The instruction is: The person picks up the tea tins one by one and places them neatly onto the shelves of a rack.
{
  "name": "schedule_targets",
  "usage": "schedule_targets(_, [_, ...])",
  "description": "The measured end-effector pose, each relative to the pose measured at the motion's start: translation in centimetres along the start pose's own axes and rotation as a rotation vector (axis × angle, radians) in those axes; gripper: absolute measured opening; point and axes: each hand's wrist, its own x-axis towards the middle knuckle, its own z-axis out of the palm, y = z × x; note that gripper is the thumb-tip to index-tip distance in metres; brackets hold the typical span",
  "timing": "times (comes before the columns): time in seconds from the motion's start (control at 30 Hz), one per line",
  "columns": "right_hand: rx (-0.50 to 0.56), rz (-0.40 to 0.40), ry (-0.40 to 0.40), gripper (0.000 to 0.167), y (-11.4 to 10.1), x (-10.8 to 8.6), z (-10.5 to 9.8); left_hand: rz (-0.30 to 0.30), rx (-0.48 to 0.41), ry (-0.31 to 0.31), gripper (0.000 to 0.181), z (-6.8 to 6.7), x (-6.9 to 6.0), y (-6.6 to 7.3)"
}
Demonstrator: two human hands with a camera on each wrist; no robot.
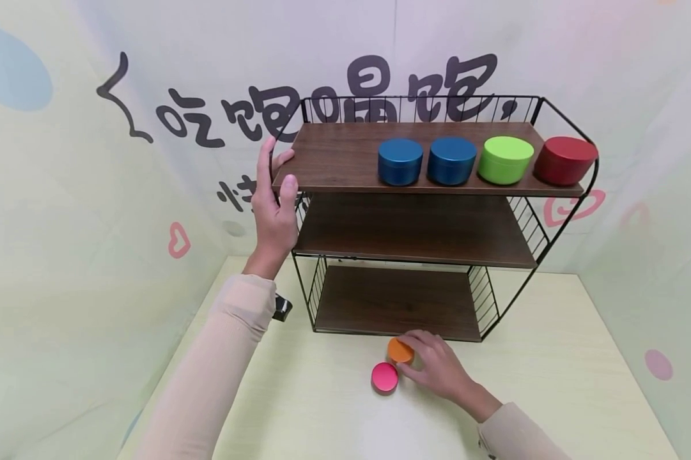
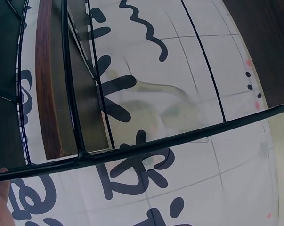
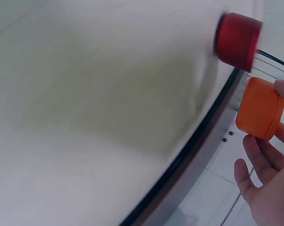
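Observation:
My left hand (image 1: 273,214) grips the upper left side of a three-tier rack (image 1: 333,153), thumb at the front and fingers around the side wire. Only a bit of that hand (image 2: 0,207) shows in the left wrist view, beside the black frame bar (image 2: 156,141). In front of the bottom tier, my right hand (image 1: 437,367) pinches a round orange tin (image 1: 399,351) between thumb and fingers. The right wrist view shows this orange tin (image 3: 258,108) at the fingertips. A pinkish-red tin (image 1: 384,377) stands on the table just nearer to me.
Along the top tier's right half stand two blue tins (image 1: 399,163), a lime green tin (image 1: 505,160) and a dark red tin (image 1: 565,161). A small black object (image 1: 282,308) lies behind my left wrist. Printed cloth (image 1: 149,255) encloses the pale table (image 1: 316,409).

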Motion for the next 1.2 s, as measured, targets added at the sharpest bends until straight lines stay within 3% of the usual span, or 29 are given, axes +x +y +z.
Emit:
schedule_targets(0.37, [-0.011,-0.076,0.013,0.049,-2.6,2.1,-3.3,0.005,-0.01,-0.007,0.057,0.1,0.1,-0.1])
schedule_targets(0.8, [-0.044,-0.352,0.14,0.047,-5.5,6.3,-7.0,0.002,-0.021,-0.01,0.058,0.0,0.1,-0.1])
schedule_targets(1.2, [-0.081,-0.477,0.133,0.051,-7.6,9.8,-10.7,0.009,-0.018,-0.017,0.058,0.0,0.1,0.0])
